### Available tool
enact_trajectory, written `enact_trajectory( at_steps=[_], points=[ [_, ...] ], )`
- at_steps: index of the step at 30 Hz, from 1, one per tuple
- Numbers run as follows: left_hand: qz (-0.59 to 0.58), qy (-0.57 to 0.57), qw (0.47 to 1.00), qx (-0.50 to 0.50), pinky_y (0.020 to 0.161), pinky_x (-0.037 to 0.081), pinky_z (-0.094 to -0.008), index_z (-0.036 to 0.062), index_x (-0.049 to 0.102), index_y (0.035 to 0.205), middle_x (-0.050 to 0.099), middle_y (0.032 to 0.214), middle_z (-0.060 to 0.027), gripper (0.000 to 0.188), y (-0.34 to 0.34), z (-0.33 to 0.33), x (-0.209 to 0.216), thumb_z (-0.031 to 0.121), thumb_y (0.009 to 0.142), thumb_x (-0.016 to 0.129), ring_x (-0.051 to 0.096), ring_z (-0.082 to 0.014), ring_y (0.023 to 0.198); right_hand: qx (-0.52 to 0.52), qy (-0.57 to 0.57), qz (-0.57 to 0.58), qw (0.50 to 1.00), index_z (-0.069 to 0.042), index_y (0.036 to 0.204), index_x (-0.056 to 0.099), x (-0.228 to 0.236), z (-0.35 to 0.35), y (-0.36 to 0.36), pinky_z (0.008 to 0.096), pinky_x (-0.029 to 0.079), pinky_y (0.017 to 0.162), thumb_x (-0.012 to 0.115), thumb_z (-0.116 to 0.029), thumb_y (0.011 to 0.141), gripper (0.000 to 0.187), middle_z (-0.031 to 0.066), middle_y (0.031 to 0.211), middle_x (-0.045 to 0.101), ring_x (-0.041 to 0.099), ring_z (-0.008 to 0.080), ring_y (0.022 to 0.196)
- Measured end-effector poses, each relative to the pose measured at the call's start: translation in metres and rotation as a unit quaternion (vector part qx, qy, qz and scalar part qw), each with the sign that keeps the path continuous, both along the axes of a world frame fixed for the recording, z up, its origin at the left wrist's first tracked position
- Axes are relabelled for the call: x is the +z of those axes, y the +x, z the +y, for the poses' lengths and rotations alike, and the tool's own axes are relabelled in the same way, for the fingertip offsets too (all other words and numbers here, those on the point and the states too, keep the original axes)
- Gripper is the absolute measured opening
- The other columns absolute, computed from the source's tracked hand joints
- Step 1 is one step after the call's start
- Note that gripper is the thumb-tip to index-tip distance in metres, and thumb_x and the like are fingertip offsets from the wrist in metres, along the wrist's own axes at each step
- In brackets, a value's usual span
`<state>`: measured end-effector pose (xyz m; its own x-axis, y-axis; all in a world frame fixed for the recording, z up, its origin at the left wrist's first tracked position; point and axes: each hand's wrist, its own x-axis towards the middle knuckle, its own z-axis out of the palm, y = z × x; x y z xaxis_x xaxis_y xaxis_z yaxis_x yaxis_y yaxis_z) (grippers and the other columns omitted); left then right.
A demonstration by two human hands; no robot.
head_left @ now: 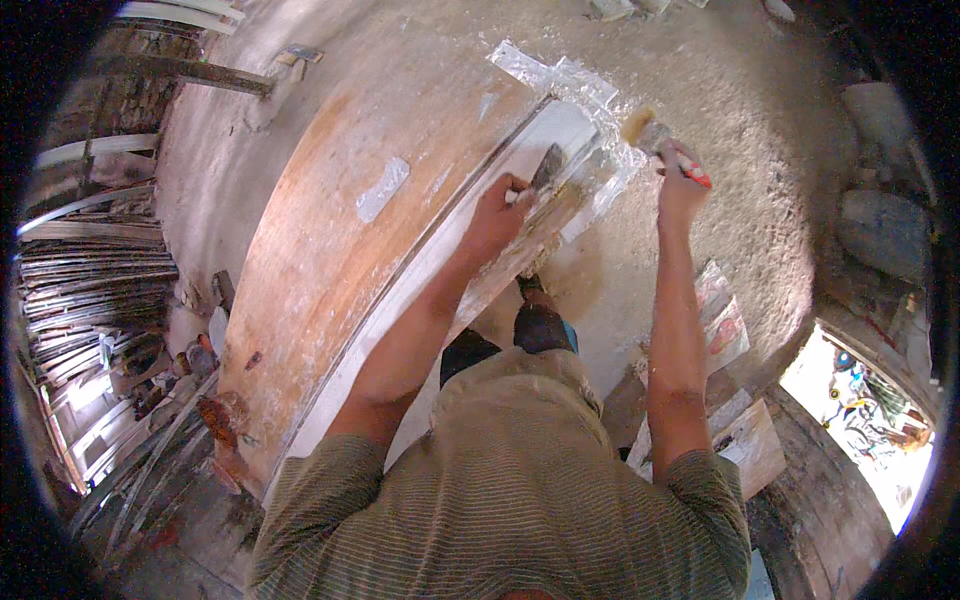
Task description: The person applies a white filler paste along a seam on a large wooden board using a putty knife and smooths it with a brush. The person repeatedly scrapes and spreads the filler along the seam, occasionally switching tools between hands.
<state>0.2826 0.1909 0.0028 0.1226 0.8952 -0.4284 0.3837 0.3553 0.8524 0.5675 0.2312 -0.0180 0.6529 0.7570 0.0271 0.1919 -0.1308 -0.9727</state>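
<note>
My left hand [497, 212] is closed round the handle of a dark-bladed putty knife [549, 166], over the long white strip [400, 292] along the edge of a brown wooden board [310, 260]. My right hand [677, 185] grips a paintbrush [640, 128], with pale yellowish bristles and some red at its handle end. The brush is held to the right of the board's far end, near crumpled silvery sheeting [575, 85] spread there. Whether either tool touches a surface I cannot tell.
A small whitish sheet piece [383, 190] lies on the board. Stacked thin strips [95, 275] fill the left side, with loose sticks [150, 470] below. Flat panels [750, 445] lie at the lower right, near a bright opening [860, 420]. Rounded grey containers [885, 235] stand far right.
</note>
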Motion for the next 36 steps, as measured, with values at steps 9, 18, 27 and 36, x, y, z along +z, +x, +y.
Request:
enact_trajectory(
  at_steps=[9,18,27,36],
  points=[
    [0.081,0.199,0.977,0.005,0.072,0.047,-0.0465,-0.0010,0.053,0.096,0.061,0.088,-0.0224,0.017,0.023,-0.014,-0.050,0.009,0.087,0.064,0.060,-0.0404,0.084,-0.010,-0.042,0.106,0.993,0.000,0.100,0.070,0.013,-0.078,0.004,0.0258,0.053,0.064,0.072,-0.014,0.086,0.020,0.0071,0.091,0.071,0.067,0.0136,0.078],
    [0.121,0.123,0.985,0.009,0.075,0.047,-0.0486,-0.0024,0.053,0.093,0.060,0.088,-0.0255,0.022,0.070,0.034,-0.046,0.013,0.085,0.065,0.060,-0.0440,0.085,-0.084,-0.056,0.132,0.986,-0.003,0.097,0.071,-0.003,-0.141,0.026,0.0252,0.051,0.057,0.077,-0.019,0.082,0.022,0.0056,0.090,0.071,0.068,0.0134,0.074],
    [0.079,0.195,0.978,-0.007,0.078,0.047,-0.0498,-0.0008,0.055,0.090,0.062,0.092,-0.0263,0.020,0.062,0.018,-0.060,0.015,0.082,0.063,0.061,-0.0442,0.090,-0.035,-0.080,0.153,0.984,-0.002,0.104,0.068,0.029,-0.137,0.023,0.0263,0.053,0.063,0.072,-0.012,0.086,0.021,0.0076,0.091,0.070,0.068,0.0156,0.078],
    [0.099,0.195,0.974,-0.053,0.077,0.048,-0.0460,0.0000,0.057,0.095,0.062,0.089,-0.0258,0.019,0.082,0.028,-0.022,0.009,0.081,0.065,0.061,-0.0432,0.091,0.088,-0.083,0.141,0.983,-0.002,0.103,0.070,0.026,-0.075,0.051,0.0259,0.054,0.061,0.071,-0.013,0.088,0.020,0.0082,0.092,0.071,0.070,0.0156,0.080]
  ],
)
